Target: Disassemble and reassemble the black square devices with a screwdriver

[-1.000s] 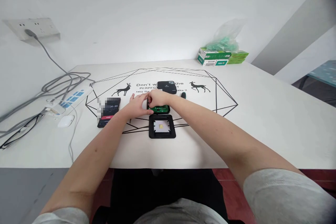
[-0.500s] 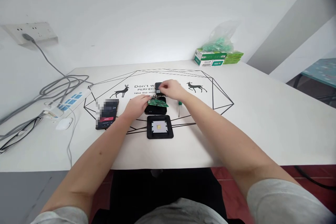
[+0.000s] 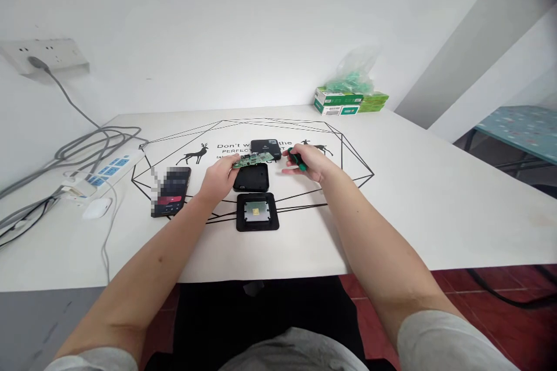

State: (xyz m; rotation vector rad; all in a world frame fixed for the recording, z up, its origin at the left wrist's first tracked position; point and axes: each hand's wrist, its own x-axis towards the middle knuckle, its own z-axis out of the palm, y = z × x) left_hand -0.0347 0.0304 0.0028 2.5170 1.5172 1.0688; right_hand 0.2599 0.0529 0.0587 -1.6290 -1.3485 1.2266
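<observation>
Head view: the left hand (image 3: 221,177) pinches one end of a thin green circuit board (image 3: 253,159), holding it raised and roughly level just above an open black plastic case half (image 3: 251,178) on the white table (image 3: 435,197). The right hand (image 3: 310,162) is apart from the left, to the right of the board, closed around a small green-handled screwdriver (image 3: 297,159); its tip is too small to make out, and it seems not to touch the board. Just in front of the case half lies a second square black shell with a pale metallic pad in its middle (image 3: 257,211). Behind the board sits a small black box (image 3: 266,148), partly hidden by it. Left of the left hand lies a black phone with a lit screen (image 3: 171,191), then a white mouse-like thing (image 3: 96,207) and a white power strip with grey cables (image 3: 107,171). Green and white cartons under a clear bag (image 3: 348,98) stand well apart at the far edge.
</observation>
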